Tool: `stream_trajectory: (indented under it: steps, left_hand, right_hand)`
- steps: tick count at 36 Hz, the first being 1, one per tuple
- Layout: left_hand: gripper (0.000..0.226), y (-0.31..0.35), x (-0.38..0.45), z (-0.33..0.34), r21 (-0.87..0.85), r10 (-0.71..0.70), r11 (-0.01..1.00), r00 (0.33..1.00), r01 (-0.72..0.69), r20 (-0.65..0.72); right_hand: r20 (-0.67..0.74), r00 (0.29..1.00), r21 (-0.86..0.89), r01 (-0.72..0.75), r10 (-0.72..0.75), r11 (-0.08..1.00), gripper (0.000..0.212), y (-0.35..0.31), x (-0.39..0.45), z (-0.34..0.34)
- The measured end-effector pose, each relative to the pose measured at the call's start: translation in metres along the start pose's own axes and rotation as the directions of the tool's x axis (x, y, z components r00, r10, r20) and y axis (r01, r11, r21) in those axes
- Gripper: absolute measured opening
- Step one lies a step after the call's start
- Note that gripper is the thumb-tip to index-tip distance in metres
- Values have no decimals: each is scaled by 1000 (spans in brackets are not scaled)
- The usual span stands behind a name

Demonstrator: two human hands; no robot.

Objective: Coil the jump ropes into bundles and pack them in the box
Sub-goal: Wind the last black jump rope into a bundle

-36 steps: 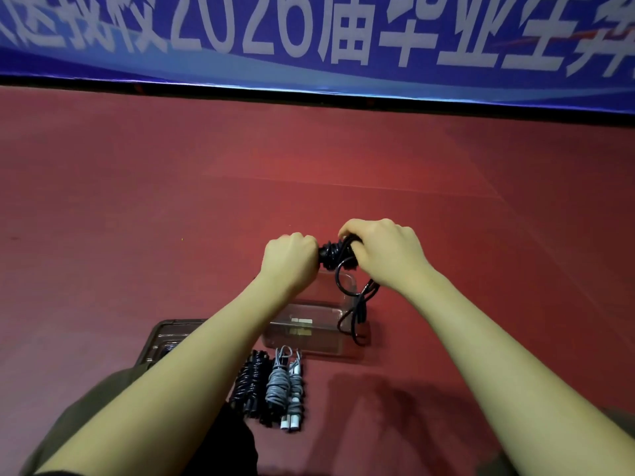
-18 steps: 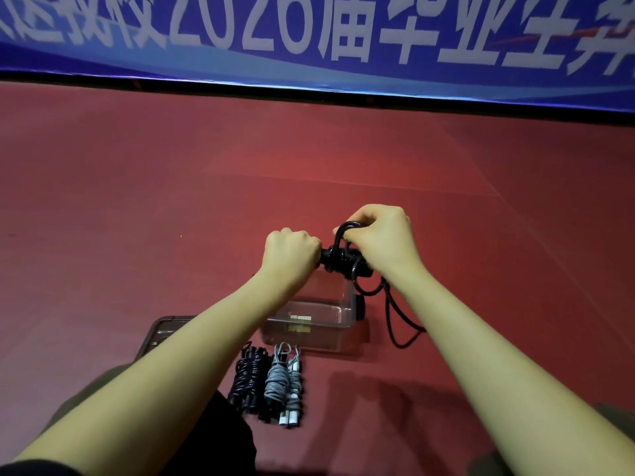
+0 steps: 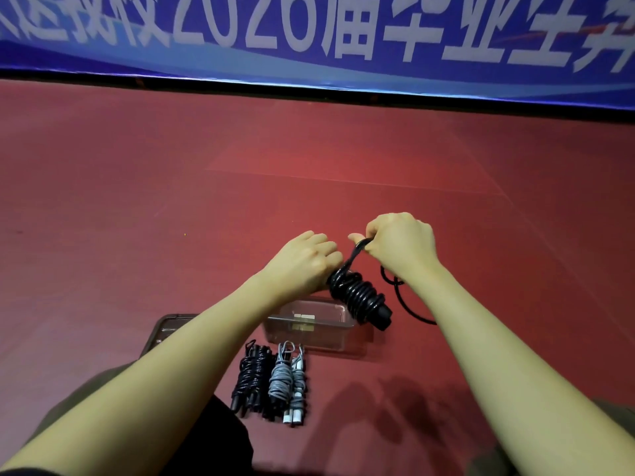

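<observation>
A black jump rope [image 3: 359, 297], wound in tight turns round its handles, hangs tilted above the clear plastic box [image 3: 345, 333]. My left hand [image 3: 302, 262] grips the bundle's upper end. My right hand [image 3: 400, 247] pinches a strand of the rope and holds it taut up from the bundle. The loose tail [image 3: 409, 310] loops down under my right wrist. On the red floor in front of the box lie a coiled black bundle [image 3: 251, 377] and a coiled grey bundle with white handles [image 3: 287, 383], side by side.
The box's dark lid [image 3: 165, 329] lies on the floor to the left, partly hidden by my left forearm. A blue banner [image 3: 309, 36] with white lettering runs along the far edge of the red floor [image 3: 137, 201]. My knees show at the bottom corners.
The bundle has tipped from level to slanting down to the right. My right hand has risen and pulled a strand up; the loose tail has shortened.
</observation>
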State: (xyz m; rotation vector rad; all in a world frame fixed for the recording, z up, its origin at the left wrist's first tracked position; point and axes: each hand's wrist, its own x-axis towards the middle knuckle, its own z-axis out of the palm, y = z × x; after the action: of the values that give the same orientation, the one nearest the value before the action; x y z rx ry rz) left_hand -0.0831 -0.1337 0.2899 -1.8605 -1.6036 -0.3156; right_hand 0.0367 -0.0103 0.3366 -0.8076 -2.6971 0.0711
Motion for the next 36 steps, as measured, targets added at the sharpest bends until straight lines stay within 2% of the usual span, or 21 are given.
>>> stream_trajectory:
  steps: [3, 5, 6, 8, 11, 12, 13, 17, 20, 23, 26, 29, 33, 36]
  left_hand:
    - [23, 0, 3, -6, -121, -93, 989, 992, 82, -89]
    - [23, 5, 7, -14, -267, -271, 932, 961, 246, -62]
    - [24, 9, 9, -18, -334, -382, 873, 924, 356, -13]
    - [35, 16, 15, -24, -514, -560, 659, 815, 548, 151]
    - [35, 20, 26, -30, -689, -728, 278, 615, 670, 303]
    - [33, 18, 28, -30, -687, -756, 207, 559, 696, 339]
    - [32, 16, 29, -29, -660, -767, 194, 532, 725, 359]
    - [31, 9, 24, -21, -447, -788, 306, 487, 840, 376]
    - [30, 6, 21, -12, -309, -822, 313, 420, 898, 386]
    - [29, 6, 19, -5, -227, -834, 317, 384, 921, 396]
    - [27, 5, 14, -1, -141, -839, 350, 377, 926, 393]
    - [28, 1, 9, 3, -21, -848, 387, 365, 922, 385]
    - [27, 1, 6, 6, 157, -815, 496, 395, 854, 425]
    - [26, 3, 8, 7, 258, -727, 654, 498, 711, 473]
  right_hand:
    - [-2, 1000, 73, -19, 19, 997, 42, 0, -4, 3]
    - [16, 1000, 136, -26, 25, 990, 32, 2, -8, 3]
    - [17, 1000, 183, -14, 11, 983, 22, 2, -10, 4]
    - [37, 999, 273, -23, 14, 962, 9, 0, -12, 6]
    - [188, 981, 192, -84, 48, 978, 14, -5, -12, 10]
    - [211, 977, 172, -75, 38, 982, 12, -6, -12, 13]
    - [215, 976, 165, -62, 25, 984, 11, -7, -13, 15]
    - [278, 960, 197, -44, -13, 979, 10, -10, -15, 14]
    - [374, 923, 318, -39, -88, 947, 11, -14, -15, 12]
    - [421, 900, 353, -50, -110, 934, 7, -14, -15, 13]
    - [409, 905, 319, -21, -118, 948, 13, -18, -16, 10]
    - [370, 912, 190, 111, -176, 975, 16, -27, -19, 2]
    - [246, 912, -16, 341, -327, 940, 6, -33, -20, -11]
    - [70, 883, -187, 470, -465, 863, 11, -32, -18, -11]
